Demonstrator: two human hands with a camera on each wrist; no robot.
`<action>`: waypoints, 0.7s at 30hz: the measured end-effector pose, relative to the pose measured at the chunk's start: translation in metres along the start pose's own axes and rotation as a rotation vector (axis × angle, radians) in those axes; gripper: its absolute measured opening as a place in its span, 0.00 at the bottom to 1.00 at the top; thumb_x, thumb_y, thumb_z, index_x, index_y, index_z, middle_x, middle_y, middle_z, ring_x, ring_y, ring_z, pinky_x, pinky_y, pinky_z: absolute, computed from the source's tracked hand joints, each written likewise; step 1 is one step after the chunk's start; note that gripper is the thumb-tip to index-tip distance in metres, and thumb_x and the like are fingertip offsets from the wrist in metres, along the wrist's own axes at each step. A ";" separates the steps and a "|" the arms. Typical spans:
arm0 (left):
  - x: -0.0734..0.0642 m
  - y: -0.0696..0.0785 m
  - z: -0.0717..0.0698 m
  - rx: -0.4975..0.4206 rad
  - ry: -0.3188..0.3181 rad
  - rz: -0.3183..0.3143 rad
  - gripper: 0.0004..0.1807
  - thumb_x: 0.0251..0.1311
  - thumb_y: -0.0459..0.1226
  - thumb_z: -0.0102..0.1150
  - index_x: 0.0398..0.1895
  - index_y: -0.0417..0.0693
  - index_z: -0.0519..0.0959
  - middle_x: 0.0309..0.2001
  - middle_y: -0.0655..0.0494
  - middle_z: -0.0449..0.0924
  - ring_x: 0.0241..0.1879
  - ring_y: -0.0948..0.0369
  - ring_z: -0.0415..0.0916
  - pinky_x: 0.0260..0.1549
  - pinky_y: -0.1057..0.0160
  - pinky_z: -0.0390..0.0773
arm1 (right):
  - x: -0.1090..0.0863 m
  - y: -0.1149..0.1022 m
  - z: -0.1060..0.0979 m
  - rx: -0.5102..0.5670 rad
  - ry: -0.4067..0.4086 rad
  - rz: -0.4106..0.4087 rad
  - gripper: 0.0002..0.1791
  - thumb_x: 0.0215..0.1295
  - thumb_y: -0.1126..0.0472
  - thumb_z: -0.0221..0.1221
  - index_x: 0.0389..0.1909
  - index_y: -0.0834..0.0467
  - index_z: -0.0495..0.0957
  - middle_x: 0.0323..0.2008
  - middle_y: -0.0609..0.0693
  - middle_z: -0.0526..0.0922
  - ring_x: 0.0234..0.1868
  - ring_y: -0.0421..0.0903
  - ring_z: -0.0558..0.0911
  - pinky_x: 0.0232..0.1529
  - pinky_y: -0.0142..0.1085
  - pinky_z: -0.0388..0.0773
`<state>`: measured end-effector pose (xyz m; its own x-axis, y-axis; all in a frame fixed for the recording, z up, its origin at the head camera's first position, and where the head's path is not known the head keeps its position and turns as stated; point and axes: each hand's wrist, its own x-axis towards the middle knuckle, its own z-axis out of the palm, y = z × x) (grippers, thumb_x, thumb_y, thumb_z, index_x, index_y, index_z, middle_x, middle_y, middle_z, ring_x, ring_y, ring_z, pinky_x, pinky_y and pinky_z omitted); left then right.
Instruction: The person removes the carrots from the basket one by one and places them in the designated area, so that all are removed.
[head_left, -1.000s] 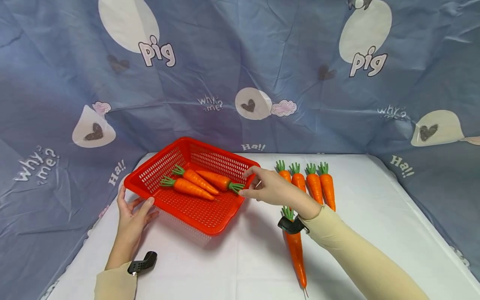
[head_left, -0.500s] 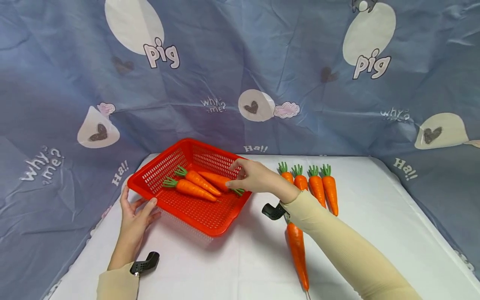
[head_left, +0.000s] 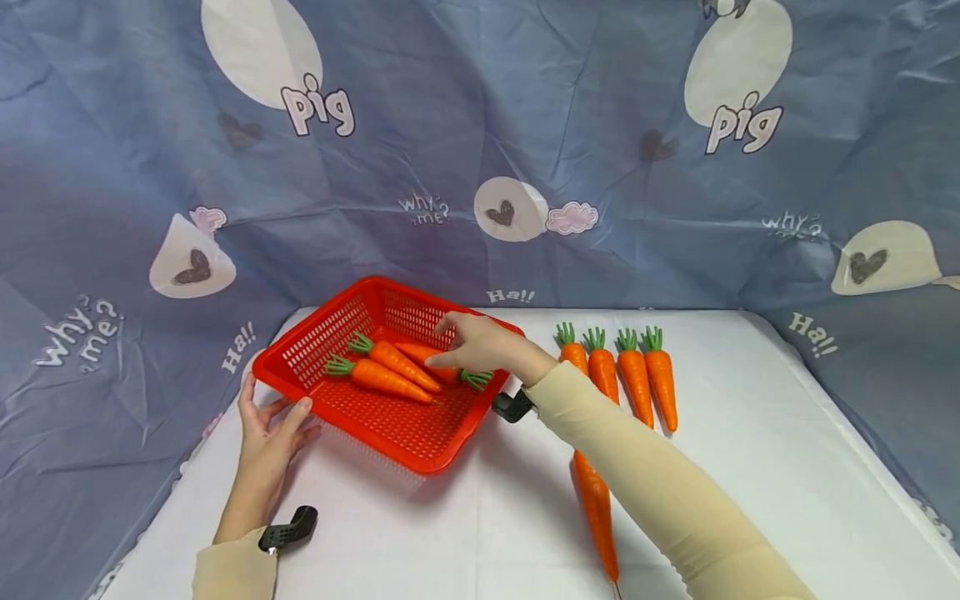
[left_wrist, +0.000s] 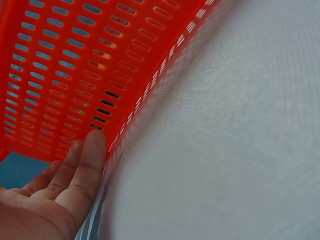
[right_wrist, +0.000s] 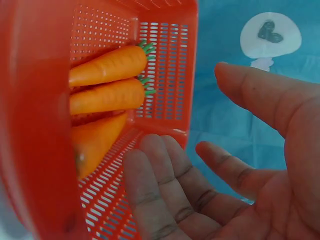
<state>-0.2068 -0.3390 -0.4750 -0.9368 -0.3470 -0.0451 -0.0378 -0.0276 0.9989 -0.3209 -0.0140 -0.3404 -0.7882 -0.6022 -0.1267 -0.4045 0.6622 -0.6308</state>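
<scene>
A red plastic basket (head_left: 390, 446) with slotted walls stands at the left of the table. Inside lie three orange carrots with green tops; the rearmost carrot (head_left: 416, 352) is partly covered by my right hand. My left hand (head_left: 264, 442) rests against the near-left corner of the basket, its straight fingers (left_wrist: 92, 155) touching the slotted wall. Over the basket's right side hovers my right hand (head_left: 480, 343), thumb and fingers spread and holding nothing. In the right wrist view, the carrots (right_wrist: 107, 95) lie beside the spread fingers (right_wrist: 160, 175).
Several carrots (head_left: 660, 379) lie side by side on the white tablecloth (head_left: 757, 433) to the right. A longer carrot (head_left: 596, 517) points toward the front, partly hidden under the right sleeve (head_left: 645, 467). A blue printed cloth (head_left: 630, 167) hangs behind the table.
My right hand has moved left from the basket's right rim to over its inside, near the rearmost carrot. My left hand has stayed at the corner, and the basket has hardly moved.
</scene>
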 end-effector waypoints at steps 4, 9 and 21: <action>0.000 -0.001 0.000 -0.011 -0.014 0.006 0.56 0.76 0.41 0.64 0.84 0.87 0.31 0.63 0.60 0.61 0.44 0.70 0.85 0.43 0.67 0.90 | 0.012 -0.001 0.007 -0.003 -0.003 -0.007 0.32 0.70 0.46 0.71 0.68 0.56 0.74 0.51 0.53 0.85 0.49 0.46 0.83 0.52 0.38 0.81; 0.000 0.000 0.000 -0.018 -0.023 0.013 0.56 0.76 0.41 0.64 0.84 0.88 0.31 0.63 0.61 0.61 0.44 0.70 0.86 0.43 0.67 0.90 | 0.023 -0.004 0.016 0.012 -0.020 -0.003 0.31 0.69 0.48 0.72 0.66 0.57 0.75 0.42 0.52 0.80 0.42 0.46 0.79 0.46 0.35 0.78; 0.001 0.001 0.000 -0.001 -0.020 0.010 0.56 0.76 0.43 0.64 0.84 0.88 0.31 0.63 0.61 0.61 0.46 0.72 0.85 0.43 0.68 0.90 | 0.045 -0.013 0.032 0.013 -0.066 -0.014 0.34 0.69 0.51 0.72 0.70 0.62 0.75 0.57 0.58 0.82 0.52 0.49 0.77 0.60 0.39 0.77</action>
<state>-0.2077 -0.3392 -0.4738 -0.9437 -0.3289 -0.0349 -0.0281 -0.0253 0.9993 -0.3361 -0.0640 -0.3621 -0.7497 -0.6402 -0.1678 -0.4094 0.6478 -0.6425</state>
